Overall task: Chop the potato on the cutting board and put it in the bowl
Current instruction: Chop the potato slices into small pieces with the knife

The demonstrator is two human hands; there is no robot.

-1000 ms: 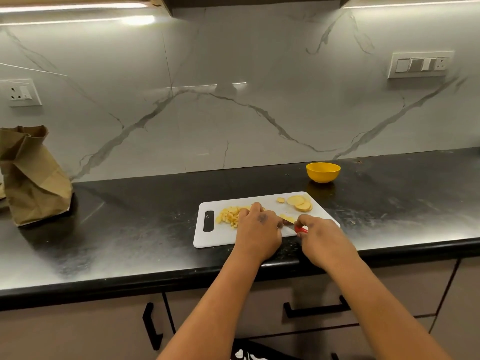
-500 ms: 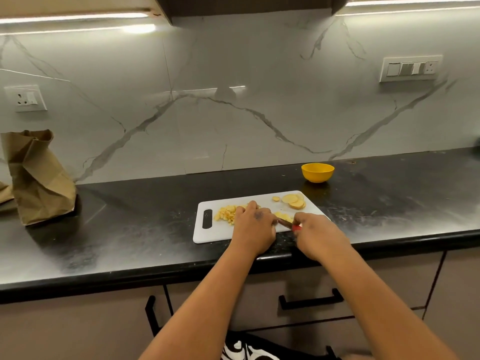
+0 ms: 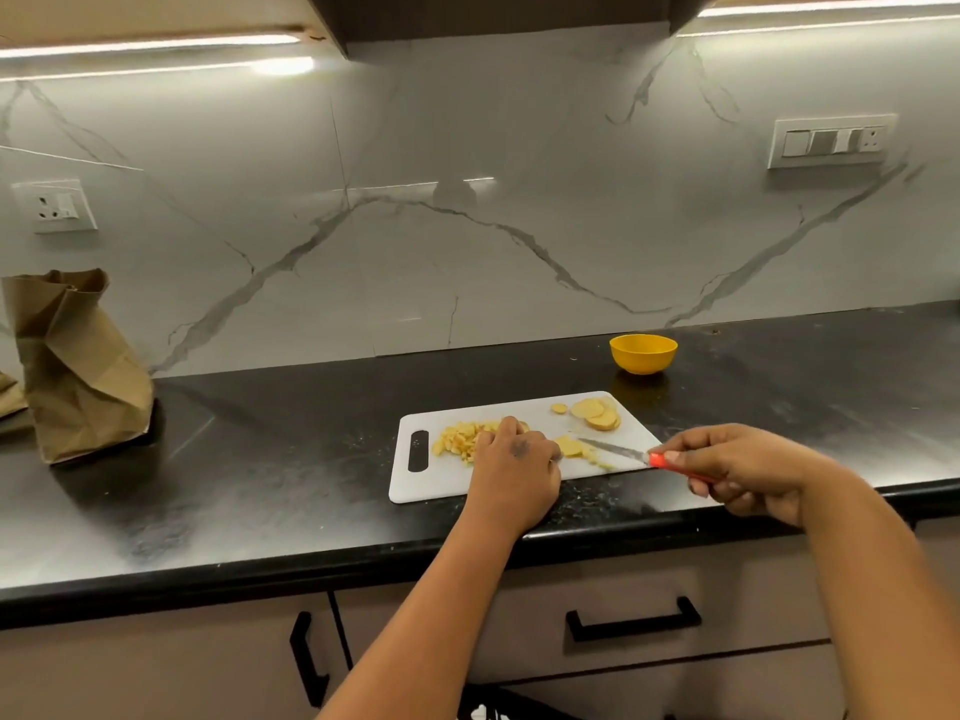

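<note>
Black stone counter [image 3: 260,459] carries a white cutting board [image 3: 524,475] at its front edge. The yellow bowl [image 3: 643,353] stands behind the board's far right corner. The left hand [image 3: 511,472] presses curled fingers on a potato slice [image 3: 570,446] beside the chopped potato pieces [image 3: 460,441]. The right hand [image 3: 748,472] grips a red-handled knife [image 3: 631,453], blade near the slice.

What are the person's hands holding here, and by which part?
The right hand holds a knife by its red handle. The left hand rests on the cutting board among potato pieces; its fingertips are hidden.

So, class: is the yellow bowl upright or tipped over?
Upright: the yellow bowl sits on its base on the counter, rim up.
</note>
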